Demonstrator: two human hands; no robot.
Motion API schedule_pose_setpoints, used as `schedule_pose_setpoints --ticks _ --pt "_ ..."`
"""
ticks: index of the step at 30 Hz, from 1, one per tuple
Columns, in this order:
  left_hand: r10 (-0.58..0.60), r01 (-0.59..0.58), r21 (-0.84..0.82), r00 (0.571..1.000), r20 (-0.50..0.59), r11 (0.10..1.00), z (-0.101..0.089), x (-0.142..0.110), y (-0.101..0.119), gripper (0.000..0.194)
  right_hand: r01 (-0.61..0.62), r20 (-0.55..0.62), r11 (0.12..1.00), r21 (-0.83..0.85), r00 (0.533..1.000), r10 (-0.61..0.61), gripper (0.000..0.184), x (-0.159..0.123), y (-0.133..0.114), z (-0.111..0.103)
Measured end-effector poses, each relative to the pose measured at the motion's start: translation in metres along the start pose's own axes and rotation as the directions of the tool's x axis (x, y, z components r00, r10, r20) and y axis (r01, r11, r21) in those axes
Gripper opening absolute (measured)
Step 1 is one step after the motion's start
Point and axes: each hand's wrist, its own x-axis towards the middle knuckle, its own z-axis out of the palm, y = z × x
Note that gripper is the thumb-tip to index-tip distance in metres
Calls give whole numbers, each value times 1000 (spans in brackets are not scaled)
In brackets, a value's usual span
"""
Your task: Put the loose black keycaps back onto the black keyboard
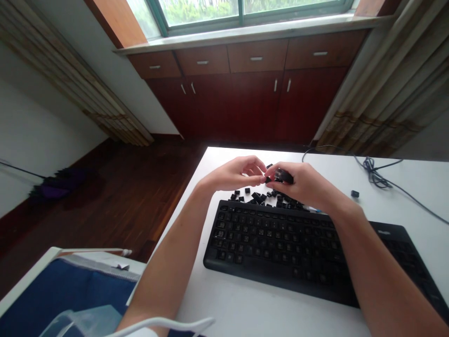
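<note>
My left hand (240, 173) pinches a small black keycap (267, 179) between thumb and fingertips, above the far side of the keyboard. Close against it, my right hand (298, 181) is closed around a dark, rounded object (285, 176) that looks like a small brush; its exact kind is hard to make out. Below both hands, several loose black keycaps (257, 198) lie in a pile on the white table. The black keyboard (259, 238), with many of its keycaps off, lies in front of the pile, partly hidden by my right forearm.
A lone keycap (355, 194) sits on the white table (224, 290) to the right. Behind it is a bundled black cable (373, 171). A blue-tipped item (317, 210) shows by my right wrist. A chair with blue fabric (84, 285) stands at lower left.
</note>
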Motion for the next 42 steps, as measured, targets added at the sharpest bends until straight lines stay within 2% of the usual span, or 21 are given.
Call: schedule_pose_setpoints --ticks 9,17,23,28,32,37,39,42 --pt "4 -1 109 1000 -28 994 0 0 2 30 -9 -12 999 -48 1000 8 18 1 0 0" --pt "-7 14 193 999 -39 981 3 -3 11 32 28 -58 996 -89 998 -33 19 3 1 -2" --pt "-15 25 250 999 -43 968 5 -3 15 31 22 -41 993 -116 999 -27 17 1 -3 -5" --pt "12 8 338 998 -57 941 9 -5 19 29 -12 -20 992 -127 1000 10 15 0 -4 -6" --pt "56 -18 459 996 -69 888 6 -9 27 27 3 -26 991 -135 1000 -6 15 -2 -8 -11" --pt "81 52 642 981 -176 765 3 -28 46 28 47 -63 993 -111 996 -55 20 -7 -17 -24" --pt "85 89 689 973 -215 720 11 -42 49 28 53 -81 992 -113 995 -62 19 -10 -22 -29" --pt "47 115 732 979 -197 671 36 -73 41 25 71 -99 990 -119 992 -82 18 -14 -30 -33"
